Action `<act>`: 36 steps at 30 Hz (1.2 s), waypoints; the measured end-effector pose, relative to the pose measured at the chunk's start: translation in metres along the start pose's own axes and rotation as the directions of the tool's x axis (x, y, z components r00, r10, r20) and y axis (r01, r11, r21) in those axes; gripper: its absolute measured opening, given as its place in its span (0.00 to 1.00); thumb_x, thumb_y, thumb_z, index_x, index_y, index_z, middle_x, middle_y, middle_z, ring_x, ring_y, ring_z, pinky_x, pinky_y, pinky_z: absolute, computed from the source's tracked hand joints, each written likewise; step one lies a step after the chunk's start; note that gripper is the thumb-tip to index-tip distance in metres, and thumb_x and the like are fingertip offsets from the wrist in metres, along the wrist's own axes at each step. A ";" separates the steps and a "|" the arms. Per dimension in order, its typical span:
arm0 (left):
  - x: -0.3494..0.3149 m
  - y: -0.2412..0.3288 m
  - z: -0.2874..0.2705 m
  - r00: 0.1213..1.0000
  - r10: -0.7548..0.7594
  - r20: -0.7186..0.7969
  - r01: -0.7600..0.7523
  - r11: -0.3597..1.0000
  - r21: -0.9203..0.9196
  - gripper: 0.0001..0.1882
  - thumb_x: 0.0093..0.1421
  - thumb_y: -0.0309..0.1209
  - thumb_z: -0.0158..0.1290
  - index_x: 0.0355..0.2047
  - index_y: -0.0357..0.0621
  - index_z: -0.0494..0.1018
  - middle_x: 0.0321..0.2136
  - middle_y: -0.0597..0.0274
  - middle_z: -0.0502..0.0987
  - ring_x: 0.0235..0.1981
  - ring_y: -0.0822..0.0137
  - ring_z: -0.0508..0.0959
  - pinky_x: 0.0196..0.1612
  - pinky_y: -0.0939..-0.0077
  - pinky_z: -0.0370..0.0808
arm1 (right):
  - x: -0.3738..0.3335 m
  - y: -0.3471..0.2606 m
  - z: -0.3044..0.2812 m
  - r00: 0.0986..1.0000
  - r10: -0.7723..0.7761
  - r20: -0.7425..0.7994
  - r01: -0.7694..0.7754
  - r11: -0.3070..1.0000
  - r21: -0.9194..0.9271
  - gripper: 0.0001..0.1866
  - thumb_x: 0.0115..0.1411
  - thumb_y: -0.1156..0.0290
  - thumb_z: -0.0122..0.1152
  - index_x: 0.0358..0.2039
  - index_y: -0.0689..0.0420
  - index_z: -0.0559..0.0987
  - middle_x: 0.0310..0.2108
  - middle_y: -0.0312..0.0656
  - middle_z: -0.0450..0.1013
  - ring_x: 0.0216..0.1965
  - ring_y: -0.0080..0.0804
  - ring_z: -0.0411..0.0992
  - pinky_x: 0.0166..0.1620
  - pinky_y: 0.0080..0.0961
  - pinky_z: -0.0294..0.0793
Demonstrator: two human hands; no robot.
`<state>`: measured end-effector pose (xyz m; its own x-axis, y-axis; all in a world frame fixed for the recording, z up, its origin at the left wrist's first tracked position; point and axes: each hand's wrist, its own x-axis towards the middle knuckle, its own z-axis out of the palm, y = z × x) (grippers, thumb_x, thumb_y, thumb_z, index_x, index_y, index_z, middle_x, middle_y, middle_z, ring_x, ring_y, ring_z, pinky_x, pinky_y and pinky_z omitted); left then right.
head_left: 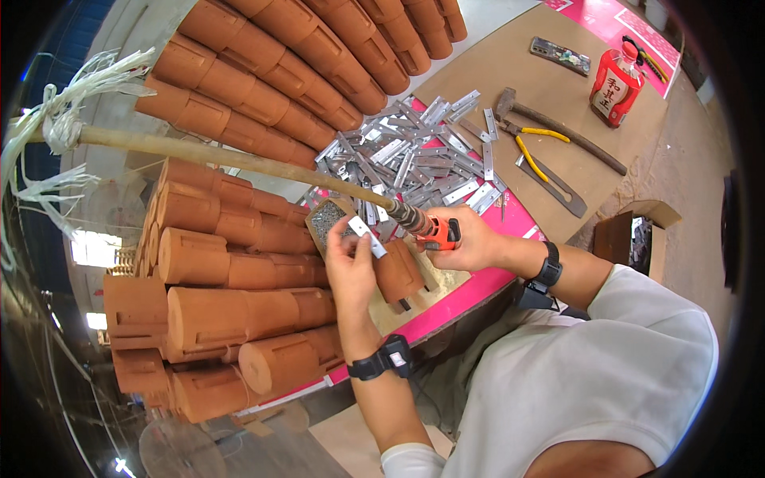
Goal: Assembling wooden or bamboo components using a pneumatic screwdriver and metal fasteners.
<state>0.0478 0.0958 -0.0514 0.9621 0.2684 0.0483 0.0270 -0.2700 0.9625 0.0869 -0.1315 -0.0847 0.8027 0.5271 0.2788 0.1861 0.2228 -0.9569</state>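
My left hand (351,275) pinches a small silver metal strip with holes (367,237) between thumb and fingers. My right hand (472,239) is wrapped round a red power drill (434,233), its front end pointing up and left. Just below both hands lies a terracotta-coloured cylinder (397,275) on a pale wooden board (446,284); its far end is partly hidden by my hands. Beside my left hand stands an open box of small grey screws or nails (325,217). A heap of silver metal strips (414,155) spreads beyond my hands.
A long wooden pole (215,155) crosses from the left to the drill. Stacked terracotta-coloured cylinders (251,315) fill the left and far side. To the right lie a hammer (566,131), yellow-handled pliers (530,143), a phone (560,55), a red bottle (616,88) and a cardboard box (658,248).
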 end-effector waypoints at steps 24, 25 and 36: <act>-0.018 0.023 0.023 0.997 0.080 0.007 -0.067 0.782 0.620 0.22 0.56 0.28 0.60 0.51 0.41 0.72 0.33 0.46 0.80 0.35 0.44 0.80 0.42 0.52 0.75 | -0.008 0.000 0.004 0.999 -0.048 0.009 0.048 0.998 -0.027 0.20 0.49 0.72 0.67 0.45 0.56 0.79 0.25 0.34 0.72 0.29 0.19 0.67 0.35 0.25 0.72; -0.021 0.021 0.022 0.999 0.051 0.000 -0.041 0.797 0.603 0.22 0.57 0.29 0.59 0.52 0.41 0.72 0.34 0.45 0.80 0.36 0.43 0.80 0.43 0.52 0.75 | -0.009 0.002 0.006 0.999 -0.051 0.012 0.051 0.998 -0.026 0.19 0.49 0.72 0.67 0.44 0.56 0.79 0.25 0.34 0.72 0.29 0.18 0.67 0.35 0.25 0.72; -0.040 0.007 0.019 0.982 0.168 0.084 -0.186 0.828 0.529 0.19 0.59 0.27 0.54 0.52 0.42 0.73 0.51 0.48 0.73 0.55 0.46 0.71 0.60 0.57 0.68 | 0.003 -0.005 -0.007 0.996 0.080 0.050 -0.082 0.996 0.031 0.17 0.49 0.80 0.63 0.42 0.61 0.77 0.38 0.36 0.75 0.41 0.20 0.72 0.48 0.24 0.73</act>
<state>0.0147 0.0658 -0.0514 0.9723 0.1410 0.1866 -0.0135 -0.7629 0.6464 0.0927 -0.1371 -0.0793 0.7858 0.5836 0.2049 0.1022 0.2043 -0.9736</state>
